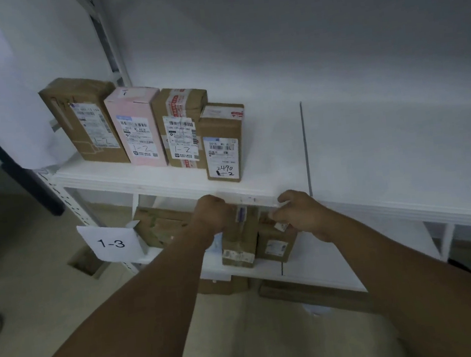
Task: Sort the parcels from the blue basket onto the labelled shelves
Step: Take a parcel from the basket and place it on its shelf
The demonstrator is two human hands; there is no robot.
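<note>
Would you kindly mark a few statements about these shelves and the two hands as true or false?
1. Four parcels stand upright on the upper shelf. True.
2. The pink parcel is at the right end of that row. False: it is second from the left; the brown box marked 2490 ends the row.
3. The paper tag below reads 1-3. True.
4. Both hands hang idle. False: the left hand grips a taller brown parcel, and the right hand pinches a shorter brown parcel beside it on the lower shelf.
</note>
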